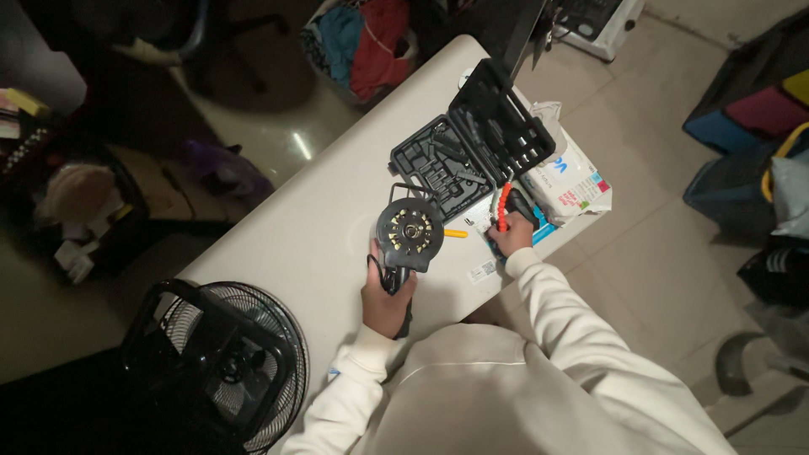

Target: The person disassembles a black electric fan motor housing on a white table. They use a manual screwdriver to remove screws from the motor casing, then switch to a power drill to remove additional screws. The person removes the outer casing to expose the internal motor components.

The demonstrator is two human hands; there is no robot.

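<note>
Around grinder (pixel 409 232), left hand (pixel 385 300)

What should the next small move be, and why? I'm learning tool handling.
Probably bring the right hand, closed on the orange-ribbed handle, across to the angle grinder that the left hand holds disc-up on the white table. The two are apart, and the open black tool case lies just behind.

Open tool case (pixel 472 147) on table (pixel 337 219), grinder (pixel 409 236) before it, fan (pixel 223 362) left of table.
</note>
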